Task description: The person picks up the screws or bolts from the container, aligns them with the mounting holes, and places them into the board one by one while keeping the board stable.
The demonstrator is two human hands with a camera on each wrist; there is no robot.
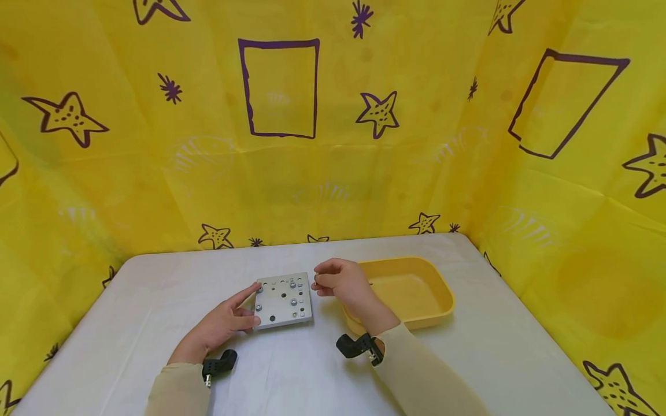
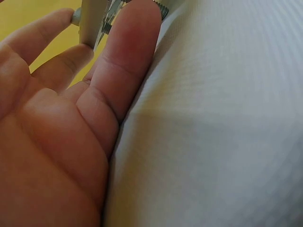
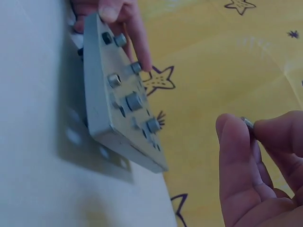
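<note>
A square metal plate [image 1: 283,307] with several holes and bolts lies in front of me, left of the basin. My left hand [image 1: 222,323] grips it at its left side, with the thumb at the near corner and a finger at the far one. In the right wrist view several bolt heads [image 3: 134,101] stand up from the plate's face. Threaded ends [image 2: 163,10] show under the plate in the left wrist view. Right of the plate and apart from it, my right hand [image 1: 352,289] pinches a small screw [image 3: 246,122] between thumb and finger; the fingertips hide much of it.
A yellow basin [image 1: 442,289] stands just right of and behind my right hand, which partly covers it. White cloth covers the table [image 1: 281,370]. Yellow curtains [image 1: 333,190] with purple drawings enclose its back and sides.
</note>
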